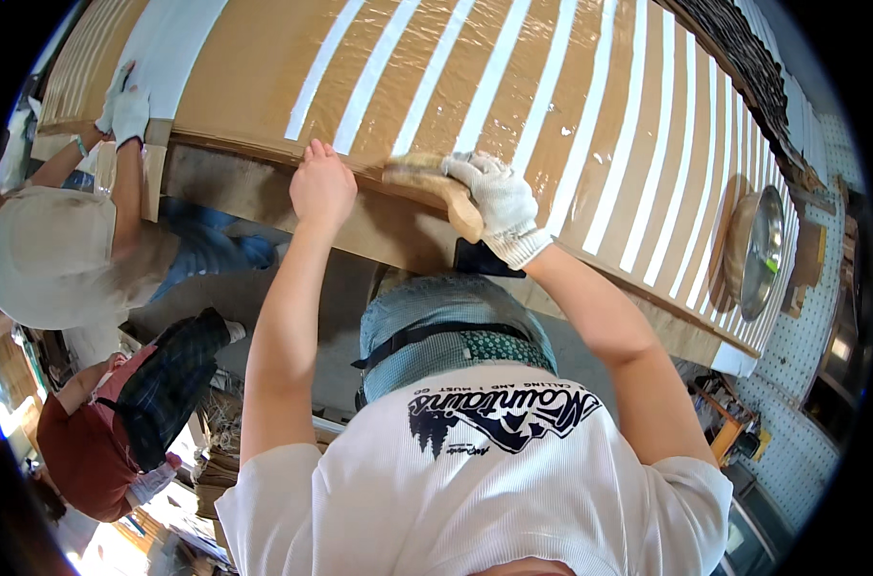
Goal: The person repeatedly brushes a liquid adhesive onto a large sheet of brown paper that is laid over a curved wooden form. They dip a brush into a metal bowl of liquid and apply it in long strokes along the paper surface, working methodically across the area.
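Observation:
My right hand [494, 195], in a white knitted glove, is closed around a wide brush [463, 213] with a curved wooden handle. The brush lies at the near edge of a stack of brown sheets [254, 77], its bristle side pointing left. My bare left hand [322, 182] is closed at the same edge, left of the brush, with its curled fingers on the border of the top sheet; the thumb is hidden. White strips [436, 77] run across the brown surface, which looks wet and shiny around the middle.
A round metal basin [755, 252] sits on the striped sheets at the right. On the left, a co-worker's gloved hands [127, 110] rest at a pale sheet [172, 58]. Another person in a dark red top [76, 442] is behind at lower left. Dark layered material [734, 48] lines the far edge.

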Demonstrator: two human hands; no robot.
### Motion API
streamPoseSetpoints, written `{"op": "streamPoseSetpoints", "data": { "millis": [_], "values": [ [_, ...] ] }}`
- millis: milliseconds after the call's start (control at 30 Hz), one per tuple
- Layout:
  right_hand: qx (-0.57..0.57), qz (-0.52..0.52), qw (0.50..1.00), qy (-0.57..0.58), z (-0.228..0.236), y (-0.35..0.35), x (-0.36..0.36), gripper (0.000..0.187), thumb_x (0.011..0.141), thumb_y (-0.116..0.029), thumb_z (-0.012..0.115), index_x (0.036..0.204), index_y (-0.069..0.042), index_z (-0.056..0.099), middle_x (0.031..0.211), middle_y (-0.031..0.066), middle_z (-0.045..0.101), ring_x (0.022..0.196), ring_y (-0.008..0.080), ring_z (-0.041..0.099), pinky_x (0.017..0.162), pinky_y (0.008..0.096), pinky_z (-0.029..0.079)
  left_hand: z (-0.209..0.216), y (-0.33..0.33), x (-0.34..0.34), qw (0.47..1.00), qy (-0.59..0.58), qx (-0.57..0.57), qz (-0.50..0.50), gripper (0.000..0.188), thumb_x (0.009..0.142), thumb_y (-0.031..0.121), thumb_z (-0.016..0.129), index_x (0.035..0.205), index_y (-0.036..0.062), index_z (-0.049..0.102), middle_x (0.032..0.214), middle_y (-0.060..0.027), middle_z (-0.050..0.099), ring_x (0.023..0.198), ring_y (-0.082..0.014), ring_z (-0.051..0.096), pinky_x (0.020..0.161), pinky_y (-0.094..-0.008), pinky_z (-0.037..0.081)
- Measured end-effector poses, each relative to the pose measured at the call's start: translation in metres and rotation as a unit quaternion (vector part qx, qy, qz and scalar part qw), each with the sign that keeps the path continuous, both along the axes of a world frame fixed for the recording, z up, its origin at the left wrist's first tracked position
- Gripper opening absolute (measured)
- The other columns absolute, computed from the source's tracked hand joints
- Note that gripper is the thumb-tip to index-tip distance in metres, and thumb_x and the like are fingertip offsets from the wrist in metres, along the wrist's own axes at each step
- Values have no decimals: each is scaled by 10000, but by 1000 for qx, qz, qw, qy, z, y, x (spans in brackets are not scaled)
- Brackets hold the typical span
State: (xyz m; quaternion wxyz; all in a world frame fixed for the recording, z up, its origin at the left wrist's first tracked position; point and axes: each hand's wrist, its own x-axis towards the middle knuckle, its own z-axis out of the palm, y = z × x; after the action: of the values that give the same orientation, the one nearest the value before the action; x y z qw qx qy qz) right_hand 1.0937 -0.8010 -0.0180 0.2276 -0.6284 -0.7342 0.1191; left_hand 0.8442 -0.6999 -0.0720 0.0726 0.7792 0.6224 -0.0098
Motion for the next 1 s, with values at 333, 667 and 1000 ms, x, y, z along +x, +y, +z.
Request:
{"op": "streamPoseSetpoints", "data": {
  "millis": [333, 667, 1000],
  "values": [
    [-13, -97, 994, -53, -7, -51, 91, 287, 903, -356, 647, 1042, -124, 742, 909, 136, 713, 879, 313, 693, 843, 433, 542, 38, 3, 31, 990, 109, -93, -2, 1039, 812, 816, 515, 1267, -115, 584, 1409, -299, 515, 1156, -381, 636, 908, -437, 553],
    [-21, -158, 982, -105, -7, -88, 160, 300, 893, -339, 664, 1124, -148, 676, 926, 103, 686, 886, 272, 676, 803, 398, 551, 49, 3, 63, 972, 158, -175, 9, 953, 705, 885, 567, 1030, 10, 758, 1249, -258, 653, 1324, -398, 512, 942, -453, 526],
    [12, -258, 963, -83, 6, -90, 223, 264, 906, -196, 684, 1156, -112, 699, 1078, 119, 712, 954, 276, 694, 807, 369, 568, 53, 11, 66, 962, 179, -204, -7, 1009, 709, 881, 562, 1073, -44, 733, 1237, -319, 632, 1319, -413, 521, 910, -450, 545]
  ]
}}
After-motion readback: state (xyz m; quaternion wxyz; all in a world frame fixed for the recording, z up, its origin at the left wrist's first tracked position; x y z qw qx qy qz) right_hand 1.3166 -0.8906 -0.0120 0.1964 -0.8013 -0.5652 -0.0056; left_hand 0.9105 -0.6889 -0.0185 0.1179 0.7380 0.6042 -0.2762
